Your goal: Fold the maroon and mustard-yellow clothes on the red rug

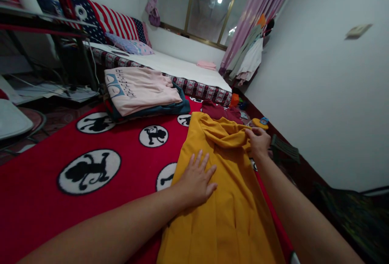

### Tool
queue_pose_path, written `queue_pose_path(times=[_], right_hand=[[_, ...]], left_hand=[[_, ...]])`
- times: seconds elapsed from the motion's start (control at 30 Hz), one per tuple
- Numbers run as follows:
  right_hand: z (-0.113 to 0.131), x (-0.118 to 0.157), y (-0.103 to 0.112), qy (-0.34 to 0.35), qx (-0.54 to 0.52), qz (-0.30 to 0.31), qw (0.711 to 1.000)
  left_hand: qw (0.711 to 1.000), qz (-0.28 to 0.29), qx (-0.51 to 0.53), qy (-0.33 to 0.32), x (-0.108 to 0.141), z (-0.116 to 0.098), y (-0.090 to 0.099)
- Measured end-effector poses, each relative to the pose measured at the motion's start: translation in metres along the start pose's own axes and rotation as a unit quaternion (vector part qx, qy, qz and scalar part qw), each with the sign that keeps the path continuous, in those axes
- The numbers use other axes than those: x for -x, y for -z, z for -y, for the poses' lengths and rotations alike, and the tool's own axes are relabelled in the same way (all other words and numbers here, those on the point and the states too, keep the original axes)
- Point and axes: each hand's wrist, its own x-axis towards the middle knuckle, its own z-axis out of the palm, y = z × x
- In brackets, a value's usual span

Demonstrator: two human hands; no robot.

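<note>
A yellow dress lies lengthwise on the red blanket, its far end partly folded over and bunched. My left hand rests flat on the cloth with its fingers spread. At the far right corner of the garment, my right hand pinches the edge between thumb and fingers. Just past the dress sits a crumpled dark red garment. To the far left is a stack of folded clothes with a pale pink printed top uppermost.
A sofa bed with a white top stands along the back under the window. On the left is a cluttered desk with a white stool before it. Clothes hang by the curtain. A dark green stool stands at right.
</note>
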Motion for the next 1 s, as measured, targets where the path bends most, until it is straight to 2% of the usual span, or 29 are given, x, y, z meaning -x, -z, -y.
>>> queue_pose_path(times=[0.07, 0.13, 0.17, 0.23, 0.3, 0.33, 0.37, 0.53, 0.7, 0.8, 0.9, 1.0], right_hand=[[0.012, 0.005, 0.002, 0.070, -0.028, -0.063, 0.995], [0.024, 0.016, 0.005, 0.119, -0.045, -0.068, 0.990], [0.029, 0.022, 0.007, 0.127, -0.042, -0.040, 0.990], [0.035, 0.034, 0.011, 0.108, -0.016, 0.069, 0.992], [0.035, 0.042, 0.016, 0.072, 0.010, 0.181, 0.981], [0.033, 0.045, 0.018, 0.063, 0.018, 0.212, 0.975], [0.029, 0.045, 0.019, 0.062, 0.021, 0.220, 0.973], [0.008, 0.040, 0.017, 0.105, 0.077, 0.187, 0.974], [0.016, 0.044, 0.003, 0.160, 0.136, 0.192, 0.959], [0.018, 0.041, -0.009, 0.114, 0.186, 0.208, 0.953], [0.008, 0.032, -0.024, 0.026, 0.142, 0.258, 0.955], [-0.006, 0.023, -0.037, -0.017, 0.091, 0.298, 0.950]], left_hand=[[1.000, -0.006, 0.003, 0.001, 0.000, 0.000, 0.001], [1.000, -0.007, 0.008, 0.008, -0.001, 0.000, 0.002], [1.000, -0.007, 0.012, 0.016, -0.002, 0.001, 0.003], [0.999, -0.012, 0.021, 0.037, -0.005, 0.002, 0.005], [0.998, -0.027, 0.028, 0.055, -0.008, 0.003, 0.009], [0.997, -0.035, 0.029, 0.061, -0.009, 0.004, 0.010], [0.997, -0.041, 0.029, 0.063, -0.010, 0.004, 0.012], [0.998, -0.045, 0.018, 0.042, -0.012, 0.005, 0.015], [0.998, -0.043, 0.015, 0.032, -0.011, 0.005, 0.015], [0.999, -0.039, 0.014, 0.032, -0.011, 0.004, 0.015], [0.999, -0.035, 0.015, 0.034, -0.012, 0.003, 0.016], [0.999, -0.038, 0.021, 0.032, -0.012, 0.004, 0.015]])
